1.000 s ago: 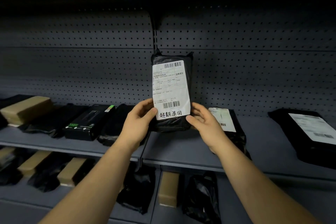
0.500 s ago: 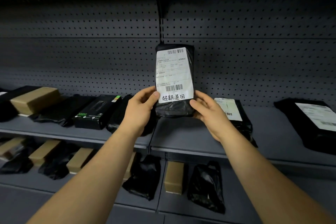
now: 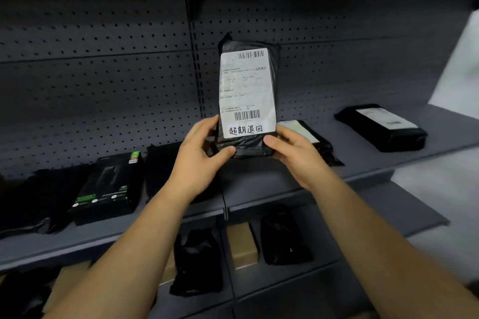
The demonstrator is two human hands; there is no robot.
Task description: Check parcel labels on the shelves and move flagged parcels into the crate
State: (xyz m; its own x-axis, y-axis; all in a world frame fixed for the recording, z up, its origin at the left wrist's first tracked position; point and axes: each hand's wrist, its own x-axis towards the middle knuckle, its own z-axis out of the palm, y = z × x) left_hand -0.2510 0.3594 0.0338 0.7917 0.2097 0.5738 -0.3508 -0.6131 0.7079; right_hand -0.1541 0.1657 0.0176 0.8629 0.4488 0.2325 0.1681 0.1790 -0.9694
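A black plastic-wrapped parcel [image 3: 272, 70] stands upright in front of me, above the grey shelf [image 3: 298, 176]. Its white label [image 3: 246, 90] faces me, with barcodes and handwritten black characters along the bottom. My left hand [image 3: 199, 160] grips the parcel's lower left edge, thumb across the bottom front. Its lower right corner is held by my right hand [image 3: 293, 155], thumb on the front. No crate is in view.
Other black parcels lie on the shelf: one labelled at the right [image 3: 381, 127], one behind my right hand [image 3: 313, 137], a black box with green print [image 3: 108, 186] at the left. The lower shelf [image 3: 285, 287] holds black bags and a brown box [image 3: 242, 246]. Pegboard backs the shelves.
My view has swung to the right and closer, so the shelf's right end and a pale wall now show. Both hands keep hold of the parcel, which tilts slightly.
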